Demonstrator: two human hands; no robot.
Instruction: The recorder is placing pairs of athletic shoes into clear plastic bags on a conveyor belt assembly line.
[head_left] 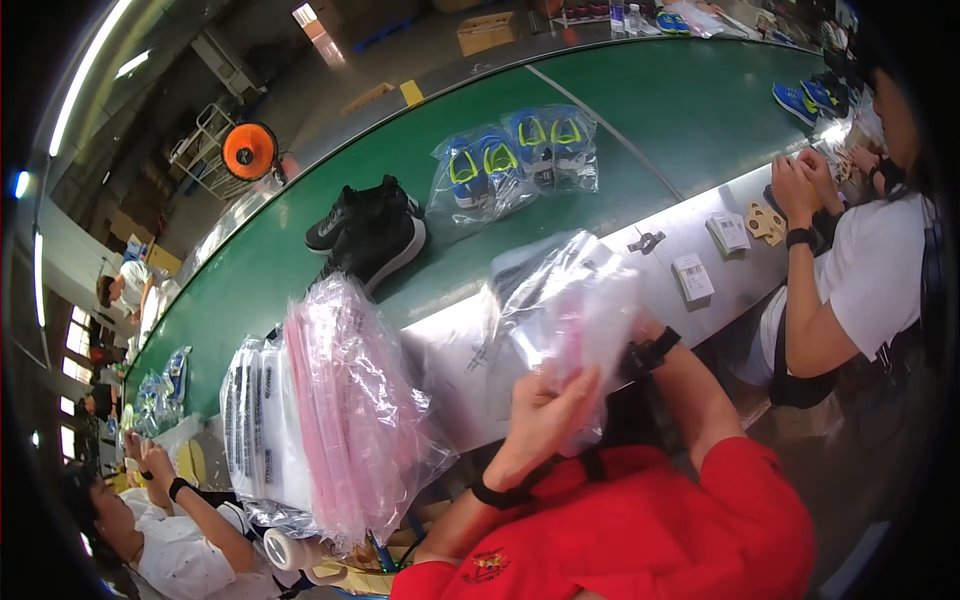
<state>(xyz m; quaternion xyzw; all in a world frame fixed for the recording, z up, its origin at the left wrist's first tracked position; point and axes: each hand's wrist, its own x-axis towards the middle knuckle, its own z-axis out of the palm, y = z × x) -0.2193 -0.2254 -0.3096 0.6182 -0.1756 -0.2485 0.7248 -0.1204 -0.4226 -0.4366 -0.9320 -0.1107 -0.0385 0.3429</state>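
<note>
The left hand [552, 402], just below the centre of my frame, is closed, thumb and fingers pinching a clear plastic bag [565, 285] with a pink patch in it. From the grip, most of the bag spreads upward, toward the middle of my view, and a bit hangs below the fingers. The right hand [648, 328] sits just right of the bag, partly behind it; its fingers are hidden from me, so I can't tell whether it grips.

Beneath the bag I see the bright metal ledge [445, 350], and left of the hand, at lower left of centre, a thick stack of pink and white plastic bags [345, 400]. Above that stack, black shoes [372, 235] rest on the green belt [690, 90]. Near the top centre lie blue-and-yellow shoes [515, 160] in clear wrap. Right of centre I make out two label stacks [692, 278]. Co-workers in white show at far right and lower left.
</note>
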